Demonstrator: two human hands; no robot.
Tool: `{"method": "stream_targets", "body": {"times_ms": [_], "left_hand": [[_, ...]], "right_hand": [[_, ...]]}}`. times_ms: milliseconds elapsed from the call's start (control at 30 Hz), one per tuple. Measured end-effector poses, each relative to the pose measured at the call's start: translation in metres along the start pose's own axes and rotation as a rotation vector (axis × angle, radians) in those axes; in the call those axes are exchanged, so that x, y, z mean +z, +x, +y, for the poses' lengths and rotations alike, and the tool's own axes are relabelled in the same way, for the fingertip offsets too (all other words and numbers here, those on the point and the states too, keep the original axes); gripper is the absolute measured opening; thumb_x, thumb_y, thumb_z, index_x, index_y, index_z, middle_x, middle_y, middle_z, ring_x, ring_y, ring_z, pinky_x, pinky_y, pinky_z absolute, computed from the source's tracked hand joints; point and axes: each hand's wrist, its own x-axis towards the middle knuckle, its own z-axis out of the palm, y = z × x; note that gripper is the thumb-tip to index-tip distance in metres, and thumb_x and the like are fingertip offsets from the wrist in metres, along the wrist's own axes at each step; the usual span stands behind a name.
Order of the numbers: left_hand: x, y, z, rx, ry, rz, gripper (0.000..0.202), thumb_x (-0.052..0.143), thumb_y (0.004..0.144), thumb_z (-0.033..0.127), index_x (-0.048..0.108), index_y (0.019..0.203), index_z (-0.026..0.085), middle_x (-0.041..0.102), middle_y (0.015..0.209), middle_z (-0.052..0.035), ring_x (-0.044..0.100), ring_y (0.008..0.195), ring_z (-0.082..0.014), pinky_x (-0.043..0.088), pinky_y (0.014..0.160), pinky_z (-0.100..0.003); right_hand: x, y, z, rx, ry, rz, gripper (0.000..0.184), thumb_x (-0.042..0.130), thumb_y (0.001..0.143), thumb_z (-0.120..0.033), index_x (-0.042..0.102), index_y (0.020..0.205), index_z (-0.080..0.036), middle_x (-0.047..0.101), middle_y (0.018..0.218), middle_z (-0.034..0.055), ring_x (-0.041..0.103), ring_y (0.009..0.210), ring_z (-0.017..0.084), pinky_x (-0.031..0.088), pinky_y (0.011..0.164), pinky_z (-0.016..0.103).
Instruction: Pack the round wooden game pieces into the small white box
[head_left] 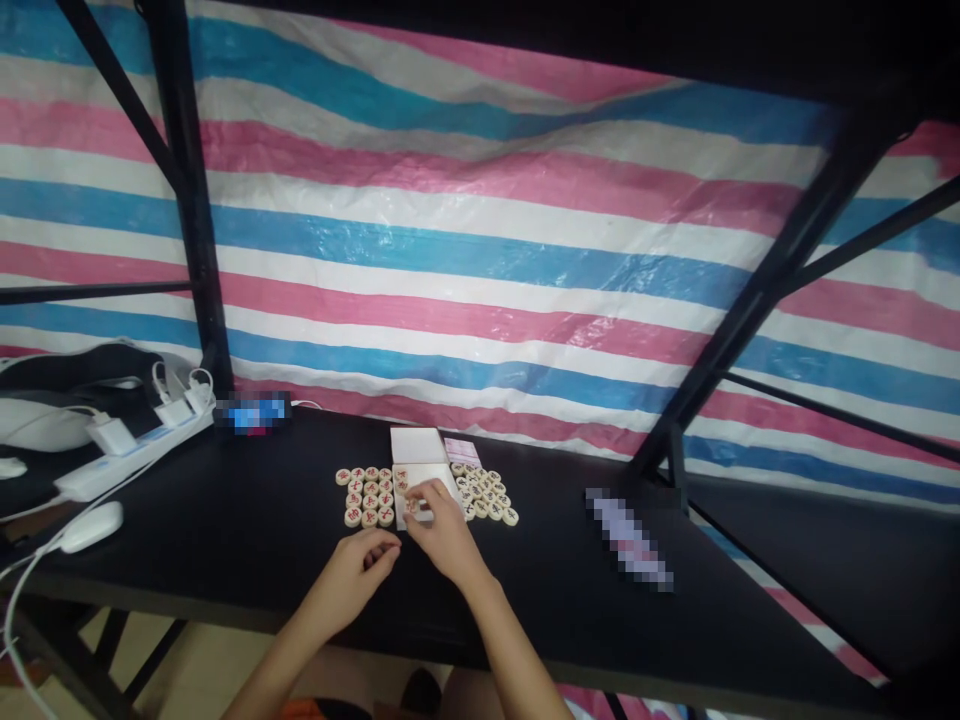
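On the black table (225,530) an open white box (418,460) lies between two groups of round cream game pieces: red-marked ones (366,495) to its left, dark-marked ones (486,495) to its right. My right hand (442,535) reaches to the box's near end, its fingertips pinched on a round piece there. My left hand (358,570) rests just below the red-marked pieces, fingers curled loosely inward; what they hold, if anything, is hidden.
A white power strip (127,455) with plugged chargers and cables lies at the left, with a white mouse-like object (91,526) near the front edge. A small pink card (462,452) sits behind the pieces. Black frame posts (187,200) and a striped tarp stand behind.
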Motion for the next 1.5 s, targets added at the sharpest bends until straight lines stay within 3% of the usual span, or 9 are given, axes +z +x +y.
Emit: {"method": "stream_targets", "body": {"times_ms": [133,233,400,667,1500], "left_hand": [[0.002,0.001,0.004,-0.001,0.034,-0.042,0.028,0.047,0.086,0.035,0.069,0.086,0.018,0.068,0.077,-0.0038,0.058,0.067,-0.0169,0.044,0.064,-0.024],[0.004,0.003,0.004,-0.011,0.067,-0.085,0.027,0.049,0.084,0.035,0.069,0.085,0.018,0.068,0.079,-0.0037,0.059,0.070,-0.0169,0.043,0.065,-0.024],[0.009,0.011,0.003,-0.021,-0.098,-0.154,0.024,0.051,0.083,0.034,0.068,0.087,0.017,0.071,0.081,-0.0037,0.061,0.073,-0.0178,0.045,0.067,-0.024],[0.010,0.008,0.002,-0.023,-0.231,-0.102,0.020,0.052,0.084,0.031,0.066,0.085,0.017,0.069,0.079,-0.0027,0.062,0.073,-0.0173,0.046,0.069,-0.024],[0.006,0.008,0.000,-0.059,-0.259,-0.103,0.020,0.054,0.082,0.032,0.066,0.084,0.017,0.069,0.078,-0.0029,0.062,0.077,-0.0184,0.045,0.070,-0.025]], "right_hand": [[0.000,-0.035,-0.007,0.002,0.114,-0.034,0.023,0.052,0.076,-0.007,0.059,0.094,-0.021,0.055,0.092,0.0026,0.056,0.080,0.015,0.048,0.074,0.026],[0.001,-0.047,-0.005,0.002,0.158,-0.052,0.026,0.053,0.075,-0.006,0.060,0.095,-0.021,0.057,0.093,0.0028,0.057,0.081,0.015,0.049,0.073,0.026],[0.000,-0.045,-0.001,0.051,0.304,-0.022,0.014,0.057,0.080,-0.017,0.060,0.093,-0.021,0.059,0.094,0.0037,0.060,0.082,0.016,0.053,0.067,0.024],[-0.002,-0.045,-0.009,0.130,0.269,-0.053,0.017,0.058,0.082,-0.023,0.062,0.097,-0.020,0.067,0.088,0.0041,0.064,0.075,0.016,0.053,0.067,0.027],[-0.004,-0.046,-0.010,0.165,0.254,-0.049,0.021,0.052,0.087,-0.029,0.063,0.101,-0.018,0.072,0.087,0.0056,0.066,0.075,0.018,0.050,0.068,0.026]]}}
